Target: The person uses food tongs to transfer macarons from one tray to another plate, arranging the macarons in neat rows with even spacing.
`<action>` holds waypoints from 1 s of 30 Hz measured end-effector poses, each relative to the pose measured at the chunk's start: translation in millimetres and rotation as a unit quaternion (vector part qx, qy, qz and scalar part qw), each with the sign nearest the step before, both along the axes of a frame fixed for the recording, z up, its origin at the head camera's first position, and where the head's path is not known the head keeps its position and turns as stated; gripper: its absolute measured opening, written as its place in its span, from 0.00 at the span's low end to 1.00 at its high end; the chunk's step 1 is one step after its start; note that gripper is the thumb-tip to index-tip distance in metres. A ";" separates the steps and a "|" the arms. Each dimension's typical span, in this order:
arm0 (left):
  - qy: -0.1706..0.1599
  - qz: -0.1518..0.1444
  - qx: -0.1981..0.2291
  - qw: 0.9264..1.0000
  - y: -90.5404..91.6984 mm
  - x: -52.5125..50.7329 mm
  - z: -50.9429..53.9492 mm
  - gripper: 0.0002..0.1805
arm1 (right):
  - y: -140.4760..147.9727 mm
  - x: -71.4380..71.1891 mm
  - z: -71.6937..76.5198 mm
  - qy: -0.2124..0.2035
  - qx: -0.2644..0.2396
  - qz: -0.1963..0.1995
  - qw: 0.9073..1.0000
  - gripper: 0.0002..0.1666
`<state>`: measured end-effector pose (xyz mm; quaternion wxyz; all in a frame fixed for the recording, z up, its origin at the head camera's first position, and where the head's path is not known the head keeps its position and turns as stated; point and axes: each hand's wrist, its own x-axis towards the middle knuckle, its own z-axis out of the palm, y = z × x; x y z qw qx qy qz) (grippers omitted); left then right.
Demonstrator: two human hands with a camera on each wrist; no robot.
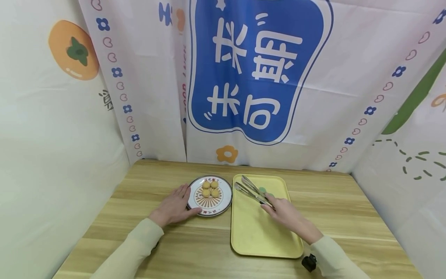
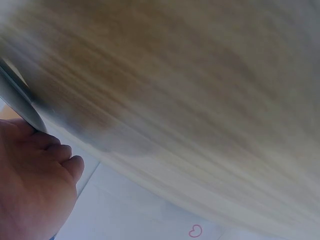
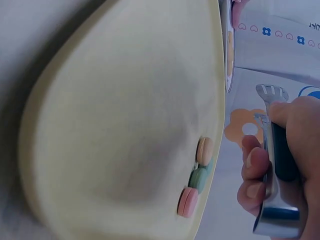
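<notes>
My left hand [image 1: 174,205] rests at the left rim of a round white plate [image 1: 225,193], its thumb and fingers spread along the edge. Several yellow-orange macarons [image 1: 210,189] sit together on that plate. In my right hand [image 1: 286,215] I hold metal tongs [image 1: 249,190] by their dark grips, over the far part of a yellow tray [image 1: 258,240]. The tong tips are apart with nothing between them. The right wrist view shows a peach macaron [image 3: 204,151], a green macaron [image 3: 198,180] and a pink macaron [image 3: 187,202] on the tray; another green one is partly hidden.
Plate and tray stand side by side on a wooden table [image 1: 195,248]. Printed white cloth [image 1: 153,97] hangs behind the table and at both sides. A small black device [image 1: 309,262] is at the right wrist.
</notes>
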<state>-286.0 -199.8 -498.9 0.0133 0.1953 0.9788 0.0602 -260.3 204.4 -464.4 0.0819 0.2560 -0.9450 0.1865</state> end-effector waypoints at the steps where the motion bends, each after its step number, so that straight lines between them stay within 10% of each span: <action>1: -0.001 0.001 0.000 1.000 0.2 0.3 0.0 0.59 | 2.1 0.7 0.0 -0.002 -0.003 0.001 1.000 0.26; 19: -0.011 0.007 -0.003 1.000 -0.6 2.7 -1.0 0.59 | 27.5 13.2 -4.4 -0.041 -0.014 -0.021 0.999 0.19; 30: -0.009 0.002 -0.009 1.000 0.9 -0.6 -0.9 0.61 | 38.9 17.9 -12.9 -0.045 -0.006 -0.047 0.998 0.33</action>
